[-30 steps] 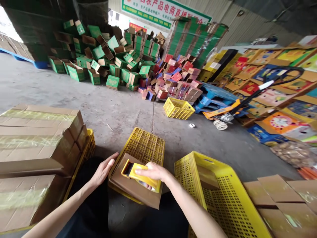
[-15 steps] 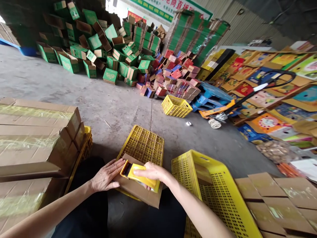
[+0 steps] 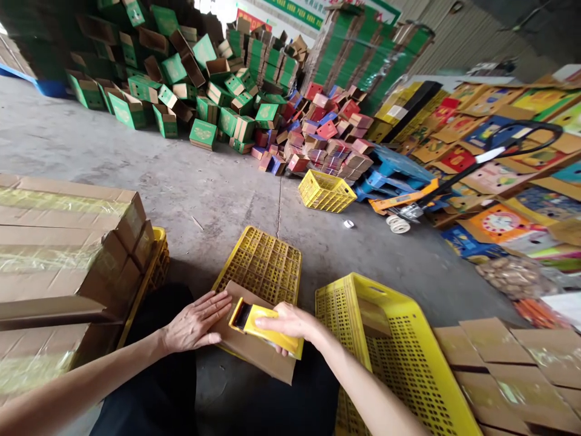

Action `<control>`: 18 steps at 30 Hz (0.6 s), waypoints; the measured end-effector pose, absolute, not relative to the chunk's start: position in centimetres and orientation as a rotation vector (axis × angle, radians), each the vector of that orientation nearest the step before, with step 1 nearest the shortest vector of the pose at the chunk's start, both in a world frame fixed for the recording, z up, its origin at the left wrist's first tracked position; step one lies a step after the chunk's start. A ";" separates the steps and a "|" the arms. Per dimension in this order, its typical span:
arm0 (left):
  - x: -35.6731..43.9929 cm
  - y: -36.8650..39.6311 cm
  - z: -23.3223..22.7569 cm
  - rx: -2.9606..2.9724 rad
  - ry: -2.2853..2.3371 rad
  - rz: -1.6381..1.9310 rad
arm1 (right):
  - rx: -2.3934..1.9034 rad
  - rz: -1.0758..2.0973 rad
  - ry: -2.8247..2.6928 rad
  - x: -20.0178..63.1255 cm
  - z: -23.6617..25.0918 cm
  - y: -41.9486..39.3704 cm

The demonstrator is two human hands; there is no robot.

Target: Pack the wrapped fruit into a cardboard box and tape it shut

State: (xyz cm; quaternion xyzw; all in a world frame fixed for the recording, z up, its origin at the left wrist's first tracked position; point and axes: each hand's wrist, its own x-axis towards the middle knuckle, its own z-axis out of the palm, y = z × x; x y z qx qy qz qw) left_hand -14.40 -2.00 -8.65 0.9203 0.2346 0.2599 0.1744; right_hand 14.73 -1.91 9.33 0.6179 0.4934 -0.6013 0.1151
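My right hand (image 3: 288, 327) is wrapped round a yellow tape dispenser (image 3: 267, 329), its dark front end pointing left over a brown cardboard box (image 3: 240, 346). Whether the dispenser's tape touches the cardboard I cannot tell. Flat against the box's left side lies my left hand (image 3: 195, 323), fingers stretched out and holding nothing. Beneath the box is an upturned yellow plastic crate (image 3: 261, 261), partly covered by the box and my hands.
To the right stands an open yellow crate (image 3: 399, 315) with a cardboard piece inside. Taped cartons (image 3: 54, 254) are stacked at left, more cartons (image 3: 521, 375) at right. Farther off are a small yellow crate (image 3: 327, 192), a pallet jack (image 3: 408, 203) and heaped green boxes (image 3: 204, 133).
My right hand has drawn the tape dispenser a little to the right across the box. My left hand stays pressed on the cardboard. The view has shifted slightly.
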 end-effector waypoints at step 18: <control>-12.6 -1.6 -9.1 2.679 0.520 0.683 | 1.758 -1.746 1.472 16.4 11.0 -2.7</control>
